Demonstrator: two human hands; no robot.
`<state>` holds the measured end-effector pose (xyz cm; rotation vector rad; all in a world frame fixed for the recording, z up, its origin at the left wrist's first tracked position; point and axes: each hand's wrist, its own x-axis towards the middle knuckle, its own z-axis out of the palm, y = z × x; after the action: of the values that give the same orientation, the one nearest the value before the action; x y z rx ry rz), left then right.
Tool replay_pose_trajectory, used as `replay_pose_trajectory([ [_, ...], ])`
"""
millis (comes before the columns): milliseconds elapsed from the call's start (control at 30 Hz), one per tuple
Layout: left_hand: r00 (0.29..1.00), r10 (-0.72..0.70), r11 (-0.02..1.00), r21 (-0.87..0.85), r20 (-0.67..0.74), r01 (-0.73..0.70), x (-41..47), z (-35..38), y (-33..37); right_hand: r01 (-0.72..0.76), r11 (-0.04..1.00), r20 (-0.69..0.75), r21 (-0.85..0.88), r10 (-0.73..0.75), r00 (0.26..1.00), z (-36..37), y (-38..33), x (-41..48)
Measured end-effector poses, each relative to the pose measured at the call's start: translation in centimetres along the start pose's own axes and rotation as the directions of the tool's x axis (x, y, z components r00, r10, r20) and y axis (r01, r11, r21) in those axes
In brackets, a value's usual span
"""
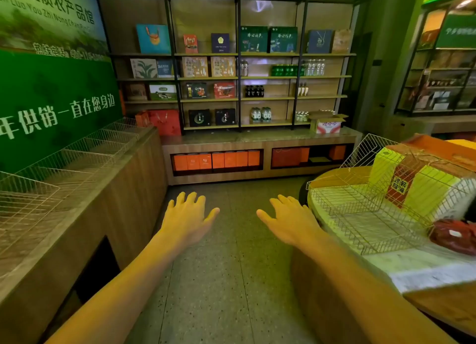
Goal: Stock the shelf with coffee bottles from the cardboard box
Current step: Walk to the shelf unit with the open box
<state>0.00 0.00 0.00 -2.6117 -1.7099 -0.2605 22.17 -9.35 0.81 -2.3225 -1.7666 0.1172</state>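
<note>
A shop aisle seen from head height. Two bare arms reach forward over the speckled floor (226, 279). The left hand (186, 214) and the right hand (288, 218) are both spread wide, palms down, holding nothing. At the far end stands a tall shelf (268, 98) with gift boxes on its left side and rows of bottles on its right. The cardboard box (325, 123), flaps open, sits on the counter at the shelf's lower right corner, well apart from the hands. A few small bottles (302, 116) stand on the lowest shelf board just left of it. Wire baskets (77, 147) line a wooden counter on the left. Another wire basket (360, 202) with packaged goods sits near on the right.
</note>
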Motion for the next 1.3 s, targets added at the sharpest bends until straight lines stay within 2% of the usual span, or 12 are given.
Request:
replay_pose_trajectory([
  [400, 0.997, 0.076, 0.996, 0.043, 0.006, -0.076, 5.8, 2.2, -4.1, -0.048, 0.998, -0.008, -0.027, 0.048, 0.999, 2.6, -2.5, 5.8],
  [700, 0.992, 0.114, 0.993, 0.036, 0.045, -0.116, 13.8, 4.7, -3.8, -0.085, 0.996, -0.007, -0.028, 0.085, 0.996, 4.1, -1.6, 13.3],
  [900, 0.987, 0.151, 0.988, 0.029, 0.055, -0.153, 23.2, 7.7, -1.5, -0.115, 0.993, 0.013, -0.008, 0.115, 0.993, 5.6, 1.8, 22.4],
  [1300, 0.985, 0.170, 0.985, -0.022, 0.027, -0.169, 49.9, 10.8, 4.5, -0.143, 0.990, -0.019, -0.003, 0.143, 0.990, 4.0, 11.4, 47.4],
])
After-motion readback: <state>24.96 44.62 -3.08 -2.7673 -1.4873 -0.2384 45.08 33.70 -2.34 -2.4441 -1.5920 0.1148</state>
